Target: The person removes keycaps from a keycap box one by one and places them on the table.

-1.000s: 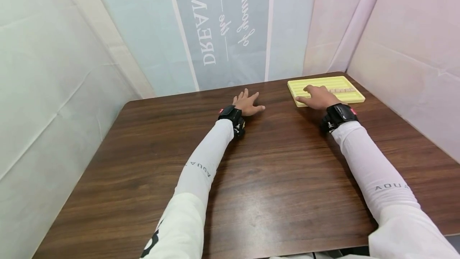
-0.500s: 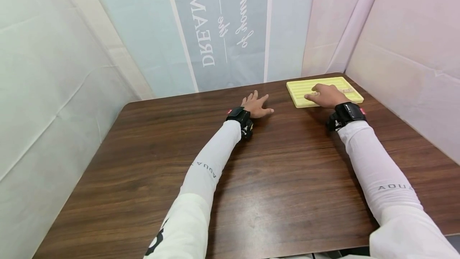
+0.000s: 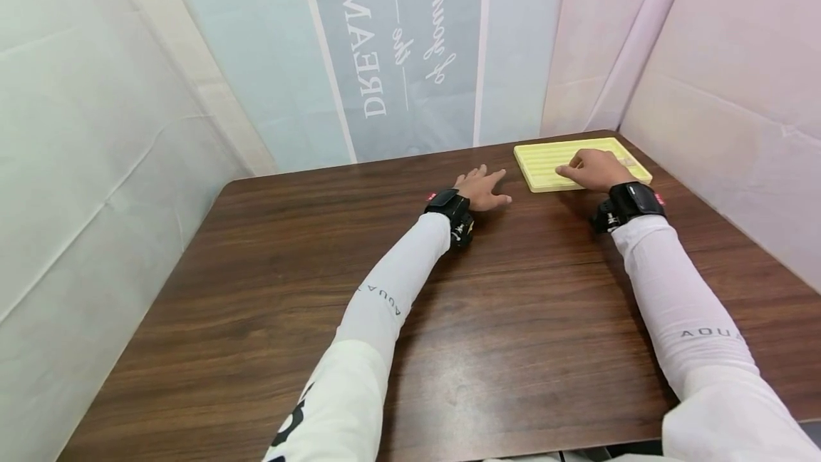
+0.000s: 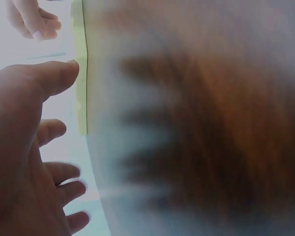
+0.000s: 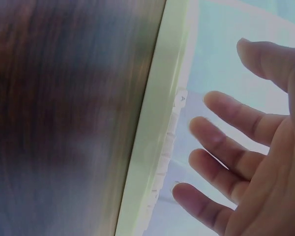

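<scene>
At the back right of the table lies a yellow ridged tray (image 3: 541, 162) with a row of small pale tiles (image 3: 627, 161). My right hand (image 3: 596, 168) hovers over its front part, covering most of the row. In the right wrist view the fingers (image 5: 219, 137) are loosely bent and apart, holding nothing; one tile (image 5: 182, 97) bears a letter A beyond the tray wall (image 5: 155, 108). My left hand (image 3: 482, 190) is spread, palm down, left of the tray. In the left wrist view its thumb (image 4: 61, 76) overlaps the tray's edge (image 4: 81, 105).
The brown wooden table (image 3: 288, 291) extends toward me and to the left. A printed cloth (image 3: 423, 55) hangs along its back edge, with pale cloth walls (image 3: 96, 162) at both sides. Each wrist carries a black camera strap (image 3: 635, 199).
My left hand has moved to the right, closer to the tray. The right hand has slid a little right over the tray and now covers more of the tile row.
</scene>
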